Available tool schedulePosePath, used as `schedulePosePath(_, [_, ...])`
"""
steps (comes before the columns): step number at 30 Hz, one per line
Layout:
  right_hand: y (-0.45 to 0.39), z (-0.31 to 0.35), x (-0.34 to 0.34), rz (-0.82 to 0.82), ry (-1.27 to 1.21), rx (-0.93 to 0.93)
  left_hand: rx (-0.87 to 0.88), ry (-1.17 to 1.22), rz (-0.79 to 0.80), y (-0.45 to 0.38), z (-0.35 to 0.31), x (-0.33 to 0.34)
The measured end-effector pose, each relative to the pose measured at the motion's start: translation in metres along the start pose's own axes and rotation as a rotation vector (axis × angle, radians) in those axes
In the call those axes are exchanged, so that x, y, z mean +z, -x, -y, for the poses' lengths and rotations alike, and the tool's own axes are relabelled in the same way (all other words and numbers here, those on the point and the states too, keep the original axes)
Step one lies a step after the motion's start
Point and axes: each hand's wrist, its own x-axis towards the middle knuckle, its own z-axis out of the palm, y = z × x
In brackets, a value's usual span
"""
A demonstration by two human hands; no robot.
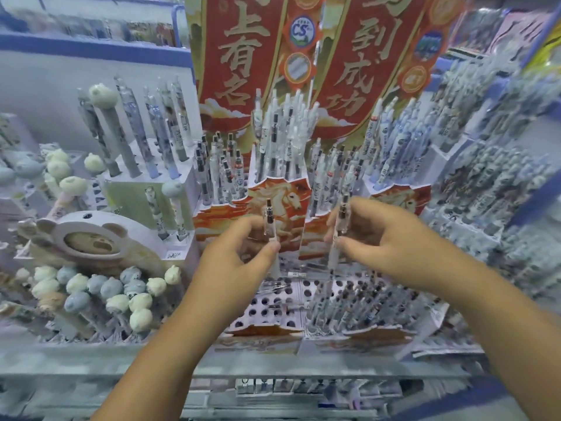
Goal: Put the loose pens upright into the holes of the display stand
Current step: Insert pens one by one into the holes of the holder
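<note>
Your left hand [243,250] is pinching a clear-barrelled pen [271,235] between thumb and curled fingers, gripping it at about mid-length; the pen is standing upright, its dark clicker end rising above your fingers and its pale tip pointing down below the thumb. Your right hand [373,238] is gripping a second clear pen [339,235] the same way, with the fingers curled round its middle, the clip end sticking up above them and the white lower barrel hanging beneath. Both pens are hovering just above the front tray of the display stand [267,311], whose left half is showing rows of dark open holes with a few loose pens [274,287] lying flat across them. The right half of the tray is holding many upright pens, close under your right wrist
</note>
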Motion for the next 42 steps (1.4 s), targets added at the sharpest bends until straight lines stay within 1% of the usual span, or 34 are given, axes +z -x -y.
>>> schedulePosePath(2, [0.010,-0.012,-0.007,-0.104,-0.098,0.021,0.004,0.025,0.059,-0.004,-0.006,0.011])
schedulePosePath(4, [0.018,-0.022,-0.014,-0.173,-0.188,0.067,0.021,0.045,0.119,-0.009,-0.011,0.022])
schedulePosePath(8, [0.029,-0.035,-0.020,-0.188,-0.255,0.101,0.055,0.071,0.200,-0.017,-0.019,0.041])
schedulePosePath(13, [0.036,-0.034,-0.022,-0.218,-0.140,0.111,0.060,0.078,0.257,-0.022,-0.024,0.060])
schedulePosePath(16, [0.036,-0.036,-0.023,-0.235,-0.192,0.122,0.053,0.085,0.287,-0.025,-0.022,0.067])
schedulePosePath(19, [0.035,-0.035,-0.022,-0.224,-0.175,0.090,0.054,0.082,0.319,-0.030,-0.018,0.073])
schedulePosePath(23, [0.033,-0.034,-0.017,-0.206,-0.091,0.088,0.035,0.130,0.420,-0.038,-0.014,0.076])
schedulePosePath(27, [0.034,-0.035,-0.013,-0.193,0.010,0.101,-0.036,0.222,0.541,-0.044,-0.014,0.078])
schedulePosePath(33, [0.042,-0.038,-0.006,-0.255,0.023,0.099,-0.072,0.239,0.624,-0.049,-0.005,0.084])
schedulePosePath(38, [0.046,-0.041,0.002,-0.212,0.082,0.114,-0.014,0.205,0.657,-0.049,-0.003,0.078])
schedulePosePath(42, [0.046,-0.039,0.002,-0.155,0.179,0.107,-0.015,0.160,0.693,-0.049,-0.010,0.078])
